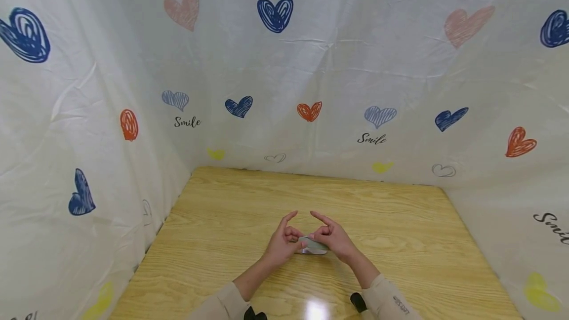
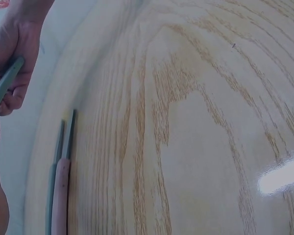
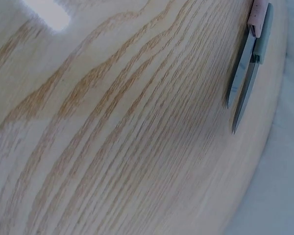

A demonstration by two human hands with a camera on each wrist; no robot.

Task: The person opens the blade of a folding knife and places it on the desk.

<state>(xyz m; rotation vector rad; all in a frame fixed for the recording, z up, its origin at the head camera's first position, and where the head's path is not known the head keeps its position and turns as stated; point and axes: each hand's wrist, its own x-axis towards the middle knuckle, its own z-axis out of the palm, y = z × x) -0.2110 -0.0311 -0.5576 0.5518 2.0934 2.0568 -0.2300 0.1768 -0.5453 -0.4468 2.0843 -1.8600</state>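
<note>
Both hands meet over the middle of the table, holding one flat grey-green piece [image 1: 314, 244] with a rounded end; I cannot tell its kind. My left hand [image 1: 281, 243] grips its left end, thumb on top, index finger pointing forward. The right hand [image 1: 335, 241] pinches the other end, its index finger also stretched out. In the left wrist view the piece [image 2: 7, 83] looks long and narrow in the fingers. Below it on the table lie two knives side by side, a pink-handled knife [image 3: 257, 19] and a green-handled knife [image 3: 265, 41].
The wood-patterned table [image 1: 391, 221] is glossy and reflects a bright light near its front. A white curtain [image 1: 333, 73] printed with hearts surrounds its back and sides. Black gear [image 1: 357, 302] shows by the right sleeve and more by the left.
</note>
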